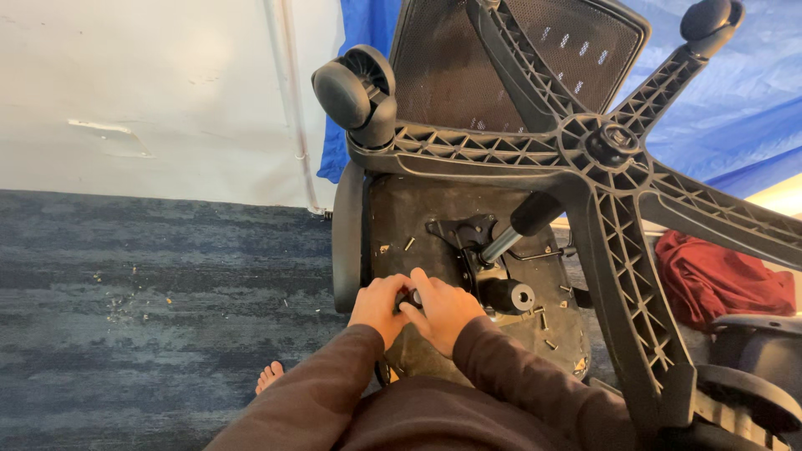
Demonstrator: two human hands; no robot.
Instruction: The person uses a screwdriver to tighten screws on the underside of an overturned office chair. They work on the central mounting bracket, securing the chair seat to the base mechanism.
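Two hands (413, 307) on sideways-tipped chair (468, 242)

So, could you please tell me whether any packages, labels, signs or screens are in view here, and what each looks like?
None can be made out. The view holds only an overturned black office chair, both hands on a small dark part at its underside, a blue sheet, red cloth and grey-blue carpet.

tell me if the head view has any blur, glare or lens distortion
Head view: sharp and evenly lit, no strong glare; the black plastic star-shaped chair base looms large and stretched near the lens; both hands are crisp, with soft shadow on the dark seat underside.
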